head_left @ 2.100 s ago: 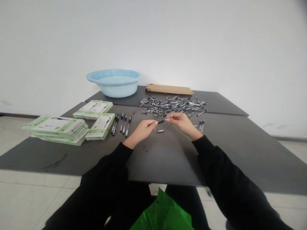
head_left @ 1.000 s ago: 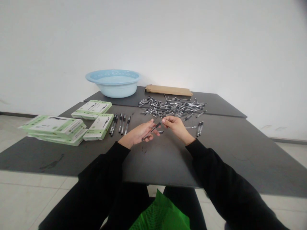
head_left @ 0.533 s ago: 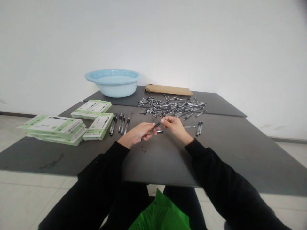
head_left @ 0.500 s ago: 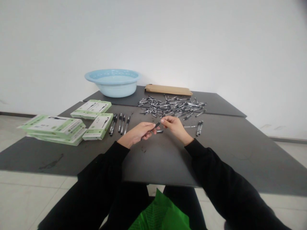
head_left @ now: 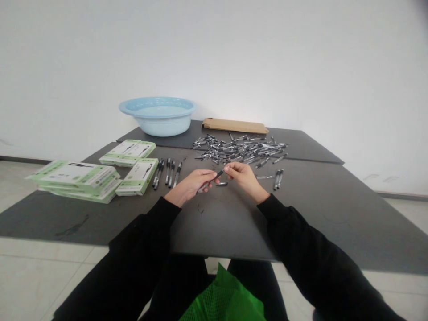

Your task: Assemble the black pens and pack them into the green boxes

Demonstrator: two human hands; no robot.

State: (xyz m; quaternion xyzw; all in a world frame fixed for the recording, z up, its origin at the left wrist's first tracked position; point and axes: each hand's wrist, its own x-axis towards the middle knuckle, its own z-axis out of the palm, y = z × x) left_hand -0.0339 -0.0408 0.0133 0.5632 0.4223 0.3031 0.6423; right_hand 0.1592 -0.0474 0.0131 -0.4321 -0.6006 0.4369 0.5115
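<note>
A pen with a dark grip (head_left: 219, 174) slants between my two hands above the table. My left hand (head_left: 195, 183) is closed around its barrel. The fingertips of my right hand (head_left: 243, 177) pinch its upper right end, partly covering the tip. Just below the hands a black pen cap (head_left: 222, 183) lies on the table. Beyond them spreads a heap of loose pens and pen parts (head_left: 247, 149). Several capped pens (head_left: 172, 173) lie side by side left of my left hand, and two more pens (head_left: 278, 179) rest right of my right hand.
Green-and-white pen boxes (head_left: 75, 176) are stacked on the left, with another box (head_left: 137, 177) beside them and more (head_left: 127, 152) behind. A light blue basin (head_left: 162, 122) and a flat brown cardboard piece (head_left: 235, 125) stand at the back of the dark table (head_left: 321, 214).
Both hands stay almost in place on the pen. More of the barrel's lower end now shows under my left hand.
</note>
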